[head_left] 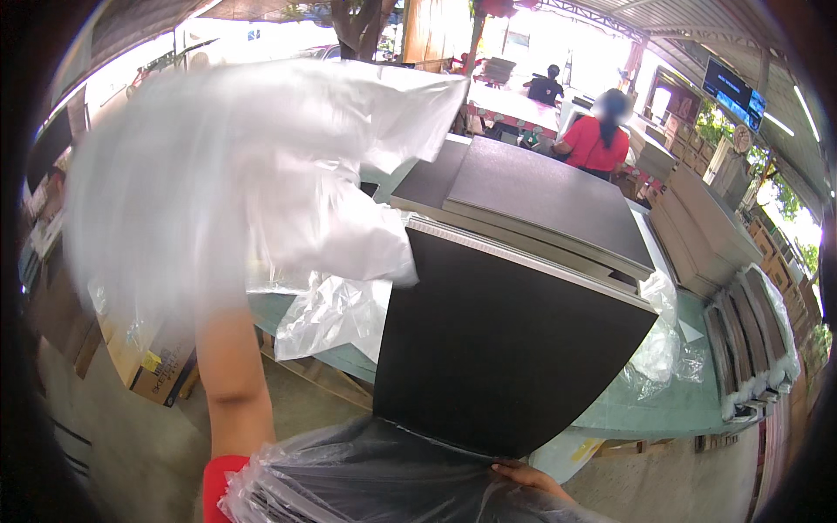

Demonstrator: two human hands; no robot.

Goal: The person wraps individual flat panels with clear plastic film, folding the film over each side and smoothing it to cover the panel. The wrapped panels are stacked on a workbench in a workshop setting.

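R hand (527, 478) gripping, I've got black panel (501, 340) by its lower rt corner; it slopes up fwd over near edge of bench (667, 414) toward panel stack (545, 192). Can't tell L hand's grip: hidden behind blurred plastic sheet (296, 166).

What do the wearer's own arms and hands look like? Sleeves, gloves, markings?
Left arm: short red sleeve, bare beyond it, no band or marking visible on the part that shows. Left hand can't be made out, so no call on a glove. Right hand: ungloved, only partly in view, no ring visible; its sleeve isn't visible.
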